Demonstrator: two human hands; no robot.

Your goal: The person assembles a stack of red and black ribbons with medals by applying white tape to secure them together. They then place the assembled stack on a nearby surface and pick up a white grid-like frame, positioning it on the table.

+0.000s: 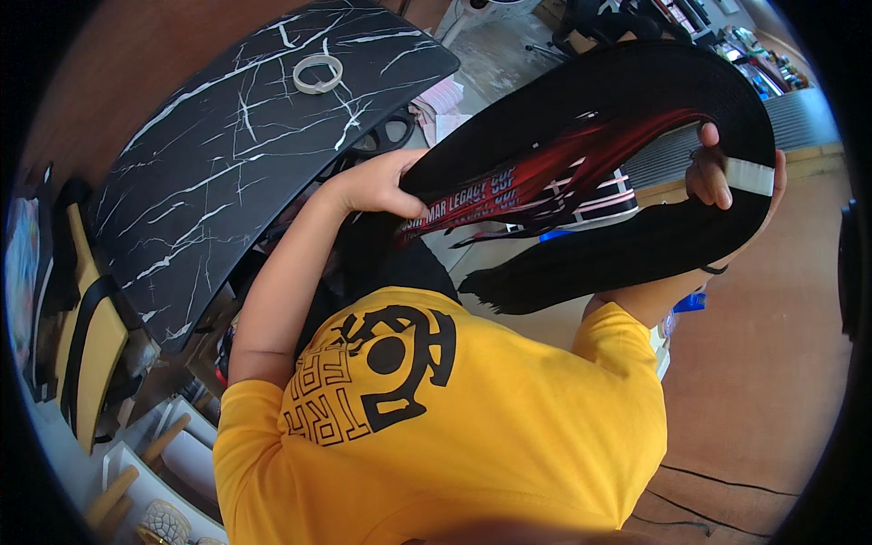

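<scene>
A thick bundle of long black ribbons [581, 100] with red, printed parts arches across the view in front of my body. My left hand [386, 184] grips its left side, thumb on top, by the printed stretch. At the right-hand bend, my right hand [713, 177] is closed round the bundle, next to a white band [750, 176] wrapped about it. Some strands hang loose inside the arch. One frayed end [495, 289] of the bundle points back to the left, above my yellow shirt. The fingers under the bundle are partly hidden.
A black marble-patterned table [209, 163] stands at the left, with a roll of white tape [318, 74] on it. Beyond the bundle lies a plaid cloth item [595, 195]. Wooden-handled things [113, 490] are at the lower left. Thin dark cables [718, 509] run along the floor at the lower right.
</scene>
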